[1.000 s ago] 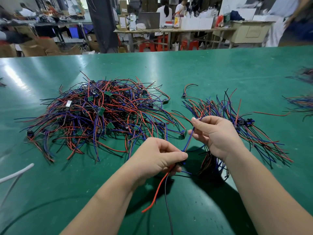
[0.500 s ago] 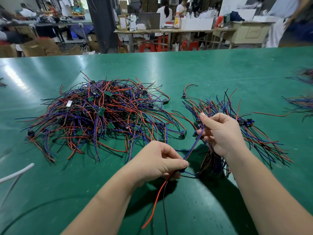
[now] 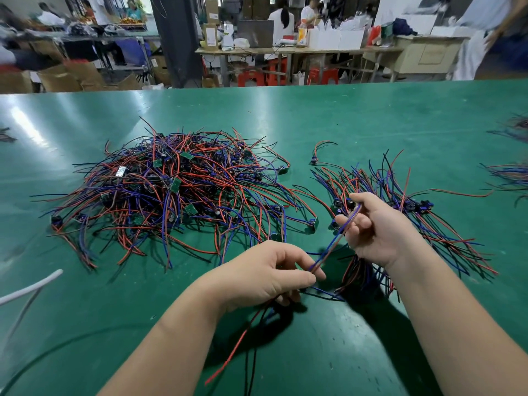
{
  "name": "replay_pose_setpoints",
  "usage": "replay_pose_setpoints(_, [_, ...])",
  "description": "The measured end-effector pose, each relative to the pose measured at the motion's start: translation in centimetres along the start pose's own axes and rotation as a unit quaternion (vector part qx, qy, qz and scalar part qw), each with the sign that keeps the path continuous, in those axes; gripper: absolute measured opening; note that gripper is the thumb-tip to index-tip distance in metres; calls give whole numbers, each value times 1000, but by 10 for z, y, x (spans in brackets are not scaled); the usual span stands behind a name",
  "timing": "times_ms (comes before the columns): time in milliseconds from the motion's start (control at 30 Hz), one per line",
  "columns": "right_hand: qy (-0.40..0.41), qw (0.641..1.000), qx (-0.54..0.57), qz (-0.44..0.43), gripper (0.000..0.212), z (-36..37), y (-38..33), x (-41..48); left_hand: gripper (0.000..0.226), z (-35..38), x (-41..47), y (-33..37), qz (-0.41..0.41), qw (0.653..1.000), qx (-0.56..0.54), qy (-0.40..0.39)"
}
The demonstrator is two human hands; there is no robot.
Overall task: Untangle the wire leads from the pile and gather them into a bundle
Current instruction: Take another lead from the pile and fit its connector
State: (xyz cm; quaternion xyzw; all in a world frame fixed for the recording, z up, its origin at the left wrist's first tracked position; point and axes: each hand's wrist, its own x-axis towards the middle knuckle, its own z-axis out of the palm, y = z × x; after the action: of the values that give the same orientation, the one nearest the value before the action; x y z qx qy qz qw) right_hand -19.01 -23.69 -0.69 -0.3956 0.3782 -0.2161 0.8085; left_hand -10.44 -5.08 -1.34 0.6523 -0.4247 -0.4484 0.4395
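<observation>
While the left hand (image 3: 265, 275) pinches the thin blue insulated wire lead (image 3: 333, 242) low and the right hand (image 3: 371, 227) pinches its upper end, it spans above the green table (image 3: 285, 115) | risk: dangling red and black tails (image 3: 228, 355) may snag | cause: tangled red-blue-black wire pile (image 3: 171, 195) lies near

Green table (image 3: 314, 115) up front. White cable (image 3: 31, 284) at L edge. Bkgd: dark pillar (image 3: 177, 38), cardboard boxes (image 3: 71, 77), red stools (image 3: 257, 77), desk (image 3: 285, 50) w/ white boxes (image 3: 337, 38) and what looks like a laptop (image 3: 255, 33), person (image 3: 281, 21) behind it.
</observation>
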Motion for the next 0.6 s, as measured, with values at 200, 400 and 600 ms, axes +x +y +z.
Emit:
replay_pose_setpoints(200, [-28,998,53,24,40,-2,-3,-1,17,-2,-1,2,20,999,-26,14])
replay_pose_setpoints(400, [-101,992,-70,-16,35,1,-2,-5,8,-5,0,4,95,979,-162,78])
replay_pose_setpoints(600, [-303,921,-243,-27,20,11,23,-21,23,-6,10,3,195,908,-234,286])
